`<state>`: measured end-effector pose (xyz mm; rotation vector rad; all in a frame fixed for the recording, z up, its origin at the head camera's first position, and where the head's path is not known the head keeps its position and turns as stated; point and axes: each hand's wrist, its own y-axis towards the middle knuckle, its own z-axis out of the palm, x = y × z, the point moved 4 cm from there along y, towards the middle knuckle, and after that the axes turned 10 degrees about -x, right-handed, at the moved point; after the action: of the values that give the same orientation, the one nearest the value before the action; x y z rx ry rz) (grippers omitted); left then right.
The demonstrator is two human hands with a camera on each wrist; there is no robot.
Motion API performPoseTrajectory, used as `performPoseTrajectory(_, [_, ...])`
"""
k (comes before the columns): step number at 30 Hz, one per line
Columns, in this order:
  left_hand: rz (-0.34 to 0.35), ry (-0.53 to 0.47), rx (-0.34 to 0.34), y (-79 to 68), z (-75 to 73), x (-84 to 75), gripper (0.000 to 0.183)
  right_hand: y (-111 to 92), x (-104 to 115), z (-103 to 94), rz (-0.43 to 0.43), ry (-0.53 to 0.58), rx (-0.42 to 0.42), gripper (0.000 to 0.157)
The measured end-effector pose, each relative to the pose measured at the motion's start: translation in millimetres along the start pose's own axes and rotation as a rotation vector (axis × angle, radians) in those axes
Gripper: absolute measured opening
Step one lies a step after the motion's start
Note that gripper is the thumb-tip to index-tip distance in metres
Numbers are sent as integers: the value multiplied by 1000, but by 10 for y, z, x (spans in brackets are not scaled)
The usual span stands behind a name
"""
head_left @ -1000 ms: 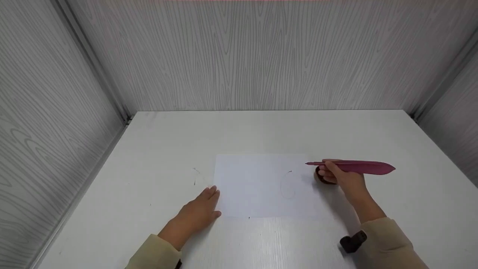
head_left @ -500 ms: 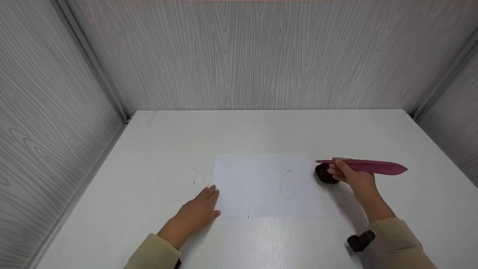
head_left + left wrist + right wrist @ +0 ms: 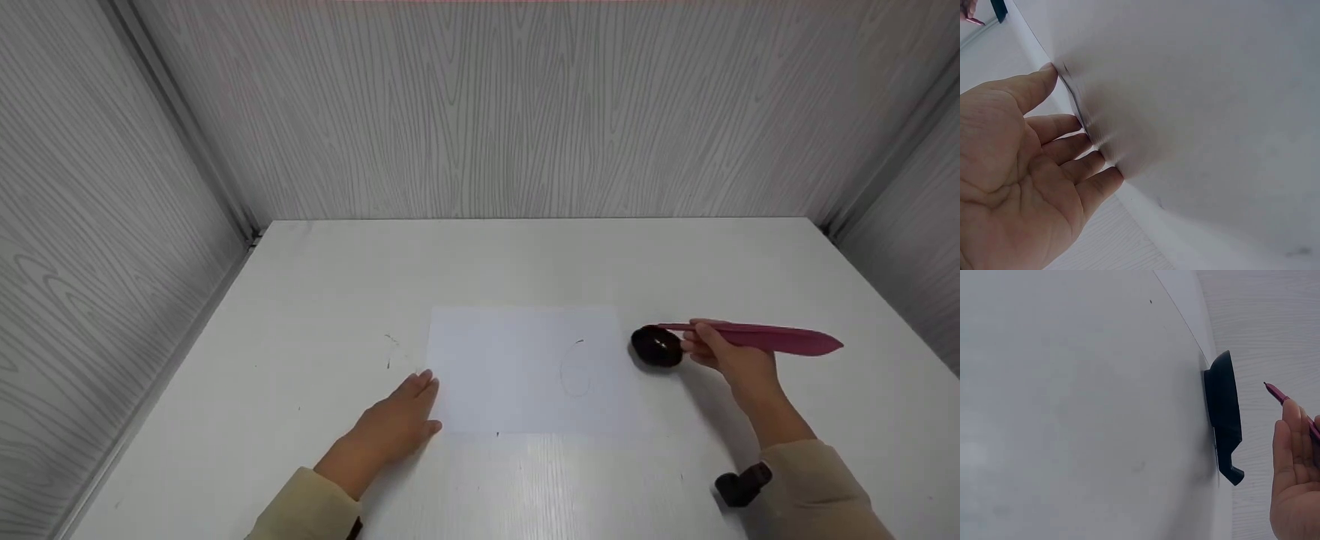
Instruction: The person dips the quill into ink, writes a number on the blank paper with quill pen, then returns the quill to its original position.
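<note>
A maroon feather pen (image 3: 795, 340) is pinched in my right hand (image 3: 739, 367), held nearly level with its tip to the left. In the head view that tip overlaps the far edge of a glossy black rounded vessel (image 3: 657, 346) just right of the paper. From the side, the right wrist view shows this black vessel (image 3: 1223, 394) as low and wide with a short bent stub; the pen's nib (image 3: 1270, 386) is above it. My left hand (image 3: 390, 431) rests its fingertips on the left edge of a white sheet of paper (image 3: 495, 367), which bears a thin curved line.
The white table (image 3: 525, 262) has small dark marks (image 3: 388, 363) left of the paper. Grey wood-grain panels close off the back (image 3: 480, 112), the left (image 3: 60, 285) and the right. A black device (image 3: 742, 484) is strapped at the right sleeve (image 3: 814, 480).
My right hand has moved right with the feather pen, from the paper's right edge to beside the black vessel, which is uncovered now. The left hand stays in place.
</note>
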<state>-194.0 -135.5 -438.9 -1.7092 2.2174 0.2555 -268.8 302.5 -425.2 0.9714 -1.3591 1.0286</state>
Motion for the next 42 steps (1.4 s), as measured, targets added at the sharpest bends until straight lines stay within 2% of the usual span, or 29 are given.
performPoseTrajectory(5, [6, 3, -5, 4, 3, 5, 62, 12, 3, -75, 16, -7, -14, 39])
performPoseTrajectory(11, [1, 4, -2, 12, 7, 0, 62, 29, -6, -165, 41, 22, -34, 27])
performPoseTrajectory(28, [21, 19, -28, -2, 8, 11, 62, 64, -54, -310, 49, -24, -54, 42])
performPoseTrajectory(30, [18, 26, -28, 4, 12, 18, 62, 68, -56, -320, 34, -30, -46, 39])
performPoseTrajectory(32, [12, 29, -28, 7, 16, 21, 62, 78, -51, -327, 0, -48, -26, 33])
performPoseTrajectory(35, [8, 30, -28, 7, 18, 22, 62, 89, -35, -331, -84, -131, 9, 26])
performPoseTrajectory(39, [9, 33, -27, 4, 18, 20, 62, 90, 0, -323, -231, -311, 66, 32])
performPoseTrajectory(42, [3, 31, -23, 4, 18, 15, 62, 79, 28, -294, -341, -405, 135, 34])
